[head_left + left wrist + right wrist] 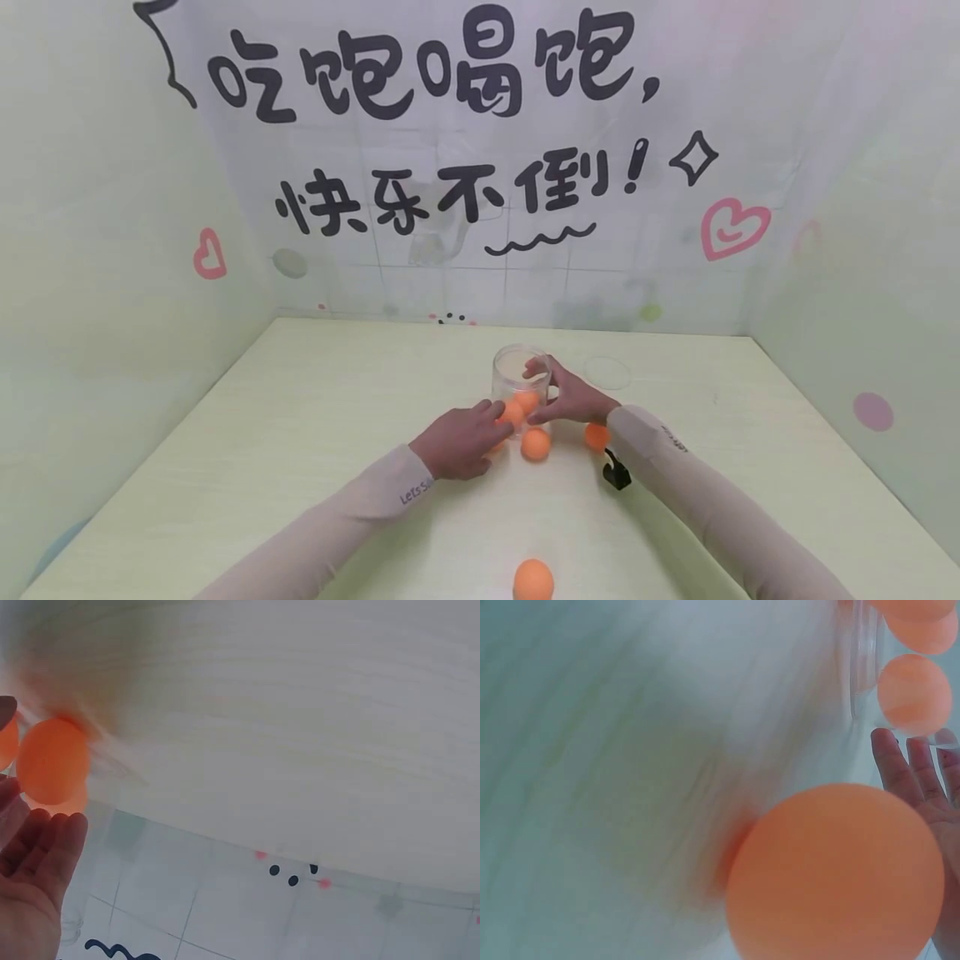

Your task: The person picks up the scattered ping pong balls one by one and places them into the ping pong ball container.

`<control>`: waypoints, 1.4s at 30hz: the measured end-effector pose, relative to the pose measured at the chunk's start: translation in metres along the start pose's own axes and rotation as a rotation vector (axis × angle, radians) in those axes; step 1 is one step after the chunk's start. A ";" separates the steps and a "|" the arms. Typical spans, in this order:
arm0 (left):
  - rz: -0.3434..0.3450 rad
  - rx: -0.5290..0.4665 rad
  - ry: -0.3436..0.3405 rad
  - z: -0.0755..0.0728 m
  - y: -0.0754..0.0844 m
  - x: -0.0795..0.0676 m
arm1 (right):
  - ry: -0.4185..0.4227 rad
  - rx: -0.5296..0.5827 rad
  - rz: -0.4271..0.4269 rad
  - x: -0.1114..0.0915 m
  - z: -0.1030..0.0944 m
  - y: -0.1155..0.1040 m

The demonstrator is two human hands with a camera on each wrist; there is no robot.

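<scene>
A clear jar [517, 367] stands upright at the middle of the table, with orange balls [527, 400] seen at its bottom. My right hand [573, 397] holds its right side, fingers behind the wall and thumb in front. My left hand [461, 439] is at its left, fingers reaching toward the wall. An orange ball [52, 761] lies on the table between its thumb and fingers, mostly hidden in the head view; no firm grip shows. Another orange ball [536, 444] rests just in front of the jar.
One ball [597, 437] lies beneath my right wrist, large in the right wrist view. Another ball [533, 579] is at the table's near side. A thin clear disc [607, 372] lies behind my right hand. A small black object [617, 473] shows beside the right sleeve.
</scene>
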State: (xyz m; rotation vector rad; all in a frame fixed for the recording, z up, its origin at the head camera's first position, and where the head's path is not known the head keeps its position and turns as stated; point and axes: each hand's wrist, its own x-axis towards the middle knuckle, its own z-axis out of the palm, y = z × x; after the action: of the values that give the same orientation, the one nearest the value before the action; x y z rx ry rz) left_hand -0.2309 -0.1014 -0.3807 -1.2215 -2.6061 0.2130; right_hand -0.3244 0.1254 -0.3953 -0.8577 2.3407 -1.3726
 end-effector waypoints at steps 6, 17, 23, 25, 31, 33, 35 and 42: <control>-0.009 -0.006 0.035 0.010 0.000 -0.003 | 0.004 -0.001 0.016 0.001 0.002 0.004; -0.026 -0.016 0.076 0.021 -0.001 -0.003 | 0.002 -0.009 0.007 -0.001 0.003 0.004; -0.030 -0.051 0.078 0.017 -0.003 -0.002 | -0.006 -0.012 0.004 -0.002 0.002 0.002; -0.034 -0.068 0.070 0.014 -0.003 -0.002 | -0.006 -0.015 0.005 -0.001 0.002 0.002; -0.053 -0.105 0.028 0.007 -0.003 0.000 | 0.002 -0.023 0.025 -0.001 0.002 0.002; -0.053 -0.109 0.038 0.008 -0.004 0.000 | 0.006 -0.026 0.037 -0.002 0.002 0.002; -0.052 -0.112 0.058 0.009 -0.004 0.000 | 0.006 -0.026 0.038 -0.001 0.002 0.003; -0.059 -0.111 0.082 0.005 -0.009 -0.001 | 0.008 -0.007 0.010 -0.003 0.002 0.003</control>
State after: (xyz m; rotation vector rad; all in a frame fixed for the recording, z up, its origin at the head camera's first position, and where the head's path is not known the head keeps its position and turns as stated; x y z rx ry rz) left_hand -0.2383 -0.1076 -0.3830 -1.1606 -2.6091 0.0066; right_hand -0.3214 0.1268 -0.3990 -0.8431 2.3540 -1.3665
